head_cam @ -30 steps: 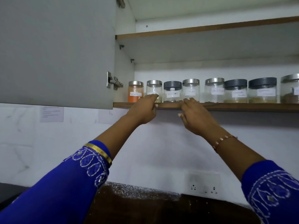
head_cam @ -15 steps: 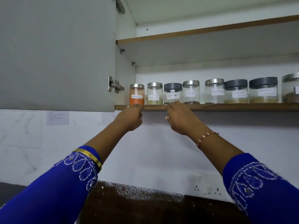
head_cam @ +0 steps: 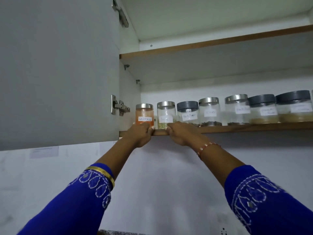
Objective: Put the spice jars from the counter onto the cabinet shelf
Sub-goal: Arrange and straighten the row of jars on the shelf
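Your left hand point(head_cam: 139, 134) and right hand point(head_cam: 182, 134) rest on the shelf point(head_cam: 245, 127) edge, fingers curled close together, holding nothing; the red jar point(head_cam: 144, 114) sits at 12 o'clock from your left hand

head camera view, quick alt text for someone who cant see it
Two hands, left hand and right hand, rest on the front edge of a cabinet shelf lined with labelled spice jars. The orange jar stands leftmost, beside the open cabinet door.

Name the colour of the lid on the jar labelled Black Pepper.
Dark grey; the Black Pepper jar's lid shows best in the head view.
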Demonstrator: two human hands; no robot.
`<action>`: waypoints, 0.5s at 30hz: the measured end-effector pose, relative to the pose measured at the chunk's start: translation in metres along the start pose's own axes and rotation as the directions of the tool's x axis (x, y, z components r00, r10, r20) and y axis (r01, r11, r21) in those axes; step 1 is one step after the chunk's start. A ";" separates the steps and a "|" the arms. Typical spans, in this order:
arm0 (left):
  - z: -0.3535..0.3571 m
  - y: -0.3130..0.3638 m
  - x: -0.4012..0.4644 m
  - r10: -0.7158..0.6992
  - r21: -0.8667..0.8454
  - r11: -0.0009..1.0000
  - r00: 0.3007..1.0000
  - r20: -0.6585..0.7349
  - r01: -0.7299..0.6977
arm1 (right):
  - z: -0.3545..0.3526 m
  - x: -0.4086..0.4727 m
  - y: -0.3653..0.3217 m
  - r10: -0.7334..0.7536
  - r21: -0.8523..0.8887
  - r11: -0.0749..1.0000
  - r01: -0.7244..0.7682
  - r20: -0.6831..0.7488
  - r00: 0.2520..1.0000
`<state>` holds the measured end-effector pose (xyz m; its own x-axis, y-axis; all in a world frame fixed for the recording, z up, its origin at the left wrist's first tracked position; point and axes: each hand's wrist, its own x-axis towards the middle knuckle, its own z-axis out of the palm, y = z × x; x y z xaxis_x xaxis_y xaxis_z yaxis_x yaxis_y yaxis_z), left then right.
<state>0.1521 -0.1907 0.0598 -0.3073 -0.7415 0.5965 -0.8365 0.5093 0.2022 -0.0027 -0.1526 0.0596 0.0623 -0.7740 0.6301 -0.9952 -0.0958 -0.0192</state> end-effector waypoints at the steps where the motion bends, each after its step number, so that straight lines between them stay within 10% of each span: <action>1: -0.001 0.000 0.006 -0.003 -0.017 1.000 0.999 0.047 0.004 | 0.001 0.006 -0.002 0.018 -0.013 1.000 -0.017 0.030 0.999; 6: -0.017 -0.001 0.029 -0.020 -0.174 0.982 0.957 0.289 0.073 | 0.003 0.038 -0.014 0.149 -0.006 0.989 -0.149 0.142 0.979; 15: -0.012 -0.015 0.062 -0.122 -0.044 0.989 0.942 0.313 0.143 | -0.002 0.067 -0.025 0.166 0.109 0.971 -0.211 0.321 0.932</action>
<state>0.1509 -0.2387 0.1028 -0.3295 -0.8972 0.2941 -0.8508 0.4172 0.3196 0.0266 -0.2013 0.1038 -0.0832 -0.9387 0.3347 -0.9717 0.0019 -0.2362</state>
